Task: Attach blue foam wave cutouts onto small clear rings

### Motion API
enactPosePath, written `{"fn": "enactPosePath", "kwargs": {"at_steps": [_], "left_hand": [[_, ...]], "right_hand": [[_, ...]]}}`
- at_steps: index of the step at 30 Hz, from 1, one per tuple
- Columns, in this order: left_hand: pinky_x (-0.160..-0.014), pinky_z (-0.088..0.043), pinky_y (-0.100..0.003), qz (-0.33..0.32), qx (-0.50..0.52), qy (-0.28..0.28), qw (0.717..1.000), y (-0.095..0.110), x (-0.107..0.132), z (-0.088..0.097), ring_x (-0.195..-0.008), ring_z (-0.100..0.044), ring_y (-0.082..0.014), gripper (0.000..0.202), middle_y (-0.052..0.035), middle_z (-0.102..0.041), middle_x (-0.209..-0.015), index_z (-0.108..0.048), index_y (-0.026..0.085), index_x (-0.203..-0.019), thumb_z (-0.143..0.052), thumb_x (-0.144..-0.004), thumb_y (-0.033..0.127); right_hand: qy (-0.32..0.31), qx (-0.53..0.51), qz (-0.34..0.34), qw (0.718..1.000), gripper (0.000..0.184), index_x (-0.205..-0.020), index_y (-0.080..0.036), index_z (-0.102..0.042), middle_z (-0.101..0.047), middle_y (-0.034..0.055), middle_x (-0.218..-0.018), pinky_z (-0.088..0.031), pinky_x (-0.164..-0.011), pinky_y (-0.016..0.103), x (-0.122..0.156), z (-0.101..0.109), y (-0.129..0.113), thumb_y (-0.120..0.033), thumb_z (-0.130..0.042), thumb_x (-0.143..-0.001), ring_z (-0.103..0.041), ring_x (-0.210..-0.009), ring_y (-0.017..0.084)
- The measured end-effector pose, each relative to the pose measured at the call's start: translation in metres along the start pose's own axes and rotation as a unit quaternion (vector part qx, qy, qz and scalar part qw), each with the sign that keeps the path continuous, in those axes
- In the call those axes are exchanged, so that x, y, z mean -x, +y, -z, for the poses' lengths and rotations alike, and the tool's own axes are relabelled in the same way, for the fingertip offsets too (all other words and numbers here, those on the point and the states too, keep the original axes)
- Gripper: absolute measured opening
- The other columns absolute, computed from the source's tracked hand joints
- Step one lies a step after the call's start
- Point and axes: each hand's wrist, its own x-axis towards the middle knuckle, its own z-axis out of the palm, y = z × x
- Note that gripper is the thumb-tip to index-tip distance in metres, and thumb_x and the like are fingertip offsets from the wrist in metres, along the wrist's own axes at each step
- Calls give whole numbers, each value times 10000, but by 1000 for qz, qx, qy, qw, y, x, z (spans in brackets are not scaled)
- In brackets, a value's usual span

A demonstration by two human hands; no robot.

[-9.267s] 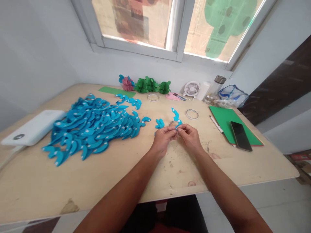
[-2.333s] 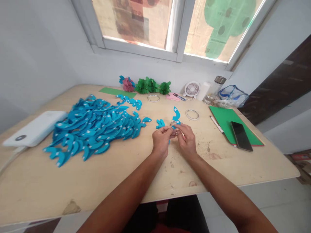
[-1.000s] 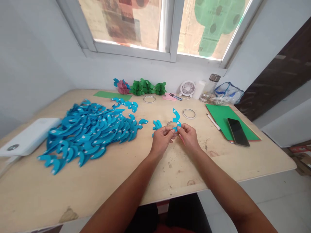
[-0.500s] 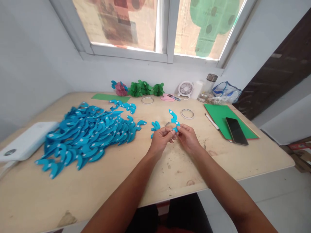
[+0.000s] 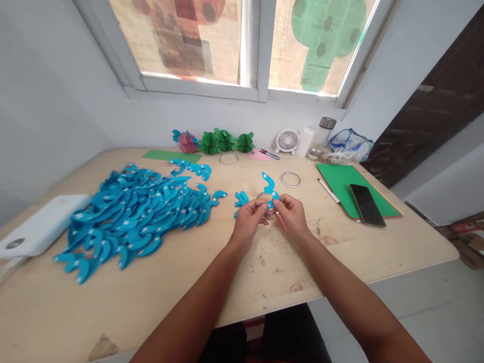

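Over the middle of the bench [image 5: 113,302], a blue paper strip [image 5: 268,183] is held upright between two hands. Its near end is pinched by the left hand [image 5: 247,222], whose fingers are drawn together; its right edge is gripped by the right hand [image 5: 295,216], with thumb and fingers likewise closed. A thin red object [image 5: 282,222] is seen against the right palm, perhaps a tool handle. At left, a white power bank [image 5: 43,222] is laid beside a large pile of blue paper pieces [image 5: 139,212]. At right, a phone [image 5: 366,204] is placed on a green sheet [image 5: 336,176], with a pen [image 5: 328,190] set along its left edge. Just beyond the fingers, a ring [image 5: 258,195] is partly hidden, with small blue scraps [image 5: 241,199] to its left. Farther back, two white rings [image 5: 290,186] are laid flat. Along the far wall, paper ornaments [image 5: 225,140], scissors [image 5: 269,154], a small fan [image 5: 287,141], a bottle [image 5: 322,135] and a clear bag [image 5: 351,145] are lined up below the window [image 5: 204,88].
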Motion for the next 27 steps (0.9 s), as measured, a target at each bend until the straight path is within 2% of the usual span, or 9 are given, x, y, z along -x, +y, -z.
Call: {"fn": "enactPosePath", "kwargs": {"at_steps": [5, 10, 13, 18, 21, 24, 27], "left_hand": [[-503, -444, -217, -39, -4, 76, 996, 1, -2, 1, -591, -587, -124, 296, -33, -669, -706, -668, 145, -850, -713, -619, 325], [-546, -464, -217, -62, 0, 108, 992, -1, -6, 2, -672, -625, -140, 342, -54, -688, -802, -661, 147, -901, -724, -615, 322], [-587, -482, -220, -64, 11, 107, 992, -3, -7, 3, -733, -633, -148, 375, -61, -686, -832, -653, 149, -938, -727, -610, 313], [-619, -508, -238, -57, 26, 108, 992, -4, -8, 3, -757, -629, -155, 406, -62, -675, -870, -646, 145, -935, -747, -582, 319], [-619, -504, -240, -52, 23, 104, 993, -3, -7, 2, -723, -620, -145, 419, -38, -667, -811, -655, 144, -929, -761, -562, 318], [-632, -506, -258, -34, 41, 94, 994, -2, -8, 3, -707, -618, -146, 422, -32, -664, -781, -658, 132, -905, -776, -542, 310], [-631, -506, -269, -4, 82, 85, 993, 0, -9, 5, -686, -618, -144, 403, -40, -664, -760, -655, 127, -900, -766, -553, 299]], "right_hand": [[31, 151, 80, 985, 245, -610, -192, -542, -475, -44, -520, -327, -510, 237, 1, 2, 1, -392, -588, -745, -406, -505, 102], [21, 269, 152, 951, 221, -625, -209, -553, -542, -14, -583, -358, -568, 263, 4, 2, 0, -360, -547, -786, -471, -570, 136], [12, 369, 209, 906, 200, -649, -215, -564, -567, 8, -618, -353, -614, 283, 5, 2, 2, -321, -528, -814, -491, -619, 159], [9, 501, 307, 809, 195, -672, -206, -577, -578, 35, -629, -305, -660, 310, 7, 0, 4, -258, -504, -845, -486, -672, 183], [3, 535, 337, 775, 190, -682, -204, -585, -588, 38, -634, -283, -654, 311, 9, -2, 3, -233, -500, -849, -480, -673, 183], [-2, 536, 339, 774, 170, -699, -203, -594, -599, 39, -641, -280, -652, 311, 10, -3, 3, -229, -508, -843, -487, -679, 185], [-11, 508, 314, 802, 115, -743, -206, -608, -618, 36, -660, -299, -670, 312, 10, -3, 2, -249, -539, -823, -507, -696, 189]]}}
